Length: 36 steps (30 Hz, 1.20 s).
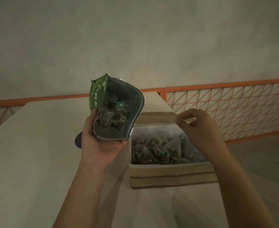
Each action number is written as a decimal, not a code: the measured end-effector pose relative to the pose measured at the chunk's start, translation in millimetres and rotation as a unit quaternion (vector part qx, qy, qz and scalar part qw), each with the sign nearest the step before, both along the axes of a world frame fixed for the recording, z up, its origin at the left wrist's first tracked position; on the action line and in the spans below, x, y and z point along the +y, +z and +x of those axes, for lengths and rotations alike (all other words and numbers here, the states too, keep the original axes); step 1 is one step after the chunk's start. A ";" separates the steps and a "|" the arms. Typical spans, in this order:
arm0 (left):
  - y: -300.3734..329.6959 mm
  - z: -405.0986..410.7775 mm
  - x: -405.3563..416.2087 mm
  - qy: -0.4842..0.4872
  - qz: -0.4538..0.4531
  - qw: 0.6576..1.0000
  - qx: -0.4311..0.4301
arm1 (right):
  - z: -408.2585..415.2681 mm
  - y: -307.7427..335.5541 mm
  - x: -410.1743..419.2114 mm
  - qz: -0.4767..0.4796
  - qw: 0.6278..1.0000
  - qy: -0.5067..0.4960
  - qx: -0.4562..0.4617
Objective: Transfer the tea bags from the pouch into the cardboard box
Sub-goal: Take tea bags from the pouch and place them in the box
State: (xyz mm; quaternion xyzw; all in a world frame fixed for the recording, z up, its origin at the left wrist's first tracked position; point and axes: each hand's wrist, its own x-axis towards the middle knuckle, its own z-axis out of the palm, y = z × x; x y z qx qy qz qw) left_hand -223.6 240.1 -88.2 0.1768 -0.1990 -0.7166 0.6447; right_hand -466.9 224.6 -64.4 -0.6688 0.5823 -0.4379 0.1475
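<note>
Hands: left grips pouch, hiding its base; right pinches box flap.

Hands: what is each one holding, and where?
Left hand grips the green pouch by its lower side; right hand pinches the cardboard box by its back flap.

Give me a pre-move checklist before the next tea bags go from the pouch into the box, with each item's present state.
1. Pouch mouth open: ok, it gapes wide and tea bags inside show.
2. Pouch held securely: ok, the left hand grips its lower part.
3. Cardboard box open: ok, the right hand pinches its far flap.
4. Room left in the box: ok, the tea bags in the box lie below the rim.
5. Pouch mouth over the box: not ok, it sits beside the box's left edge, facing the camera.
6. Pouch's remaining count: cannot tell.
</note>
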 end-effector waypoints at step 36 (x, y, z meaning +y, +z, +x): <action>0.8 0.5 0.4 0.028 0.016 0.999 -0.021 | 128.6 38.3 -23.7 -0.052 0.905 0.235 0.350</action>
